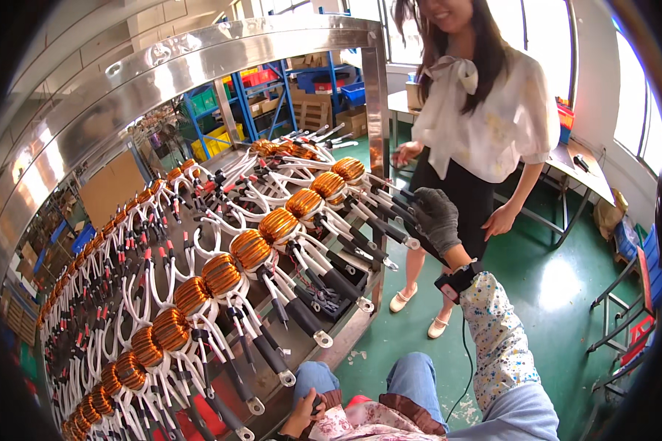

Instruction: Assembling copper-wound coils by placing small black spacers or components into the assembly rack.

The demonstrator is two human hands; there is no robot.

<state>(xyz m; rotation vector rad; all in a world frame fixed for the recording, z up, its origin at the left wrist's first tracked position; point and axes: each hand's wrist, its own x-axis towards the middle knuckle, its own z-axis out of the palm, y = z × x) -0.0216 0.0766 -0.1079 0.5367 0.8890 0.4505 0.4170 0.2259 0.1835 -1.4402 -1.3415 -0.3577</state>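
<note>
My right hand [438, 220], in a dark grey glove, is raised at the right end of the metal table [360, 323]. Its fingers curl together at the tip of a thin dark cable lead [390, 187] from the last copper-wound coil [348, 169]. Low in my lap, my left hand [301, 419] is closed round a small black thing [316, 403] too small to name. Copper coils [251, 250] stand in a long row, with white leads and black-sleeved cables [303, 314] ending in ring terminals [323, 339].
A second row of coils [118, 218] lies farther back. A black tray [338, 294] of small parts sits under the cables. A person [485, 110] stands facing me, just beyond my right hand. Blue shelves [261, 106] hold bins; a desk [581, 173] and stools [632, 309] are at right.
</note>
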